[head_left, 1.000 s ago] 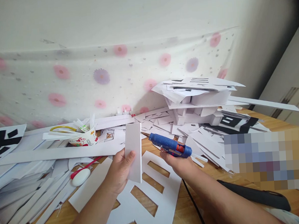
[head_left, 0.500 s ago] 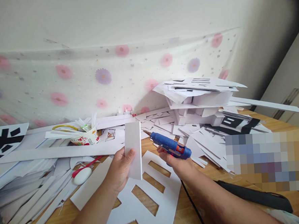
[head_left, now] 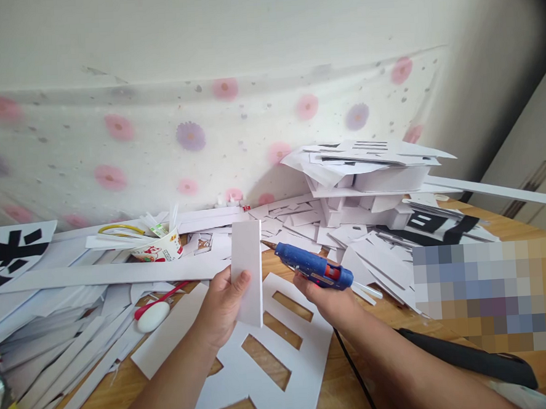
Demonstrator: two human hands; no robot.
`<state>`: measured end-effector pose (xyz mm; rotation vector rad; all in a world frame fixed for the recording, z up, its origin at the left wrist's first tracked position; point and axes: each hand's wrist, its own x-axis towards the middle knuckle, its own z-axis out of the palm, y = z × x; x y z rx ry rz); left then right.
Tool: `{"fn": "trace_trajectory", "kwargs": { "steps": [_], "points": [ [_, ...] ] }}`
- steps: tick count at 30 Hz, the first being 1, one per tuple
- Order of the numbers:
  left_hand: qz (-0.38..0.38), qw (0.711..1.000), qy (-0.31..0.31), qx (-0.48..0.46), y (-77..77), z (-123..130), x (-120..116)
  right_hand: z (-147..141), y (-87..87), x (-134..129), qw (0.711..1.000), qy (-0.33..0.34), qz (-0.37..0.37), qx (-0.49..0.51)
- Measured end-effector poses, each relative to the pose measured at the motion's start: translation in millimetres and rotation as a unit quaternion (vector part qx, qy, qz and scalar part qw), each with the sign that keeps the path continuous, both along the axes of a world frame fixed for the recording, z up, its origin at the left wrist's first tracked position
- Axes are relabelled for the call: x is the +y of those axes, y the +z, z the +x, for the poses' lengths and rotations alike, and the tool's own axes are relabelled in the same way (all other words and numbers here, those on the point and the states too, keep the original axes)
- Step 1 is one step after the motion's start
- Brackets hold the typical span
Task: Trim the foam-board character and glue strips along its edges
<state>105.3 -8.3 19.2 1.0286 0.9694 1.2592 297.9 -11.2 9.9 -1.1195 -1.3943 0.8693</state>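
Note:
My left hand is closed on a white foam board strip, held upright with the thumb across its face. A blue hot glue gun is in my right hand, its fingers wrapped around the handle. The nozzle points left at the strip's right edge, touching it or very close. A clear glue stick pokes out behind the gun. Below my hands lies a white board with rectangular cutouts, partly hidden by my left hand and forearm.
Loose white strips cover the left side. Behind them stands a paper tub of scraps. A white oval object lies by a red handle. A white board model stands back right. The gun's black cord runs toward the front.
The glue gun's nozzle has moved slightly closer to the strip's right edge. The glue stick now shows behind the gun. The whole view has shifted a little.

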Motion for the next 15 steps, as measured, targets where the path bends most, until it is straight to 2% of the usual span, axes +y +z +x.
{"fn": "trace_trajectory", "kwargs": {
  "steps": [15],
  "points": [
    [-0.005, 1.000, 0.004, -0.015, -0.2, -1.2, -0.1, 0.3, 8.8, -4.1, 0.999, -0.017, -0.044, -0.027]
  ]
}}
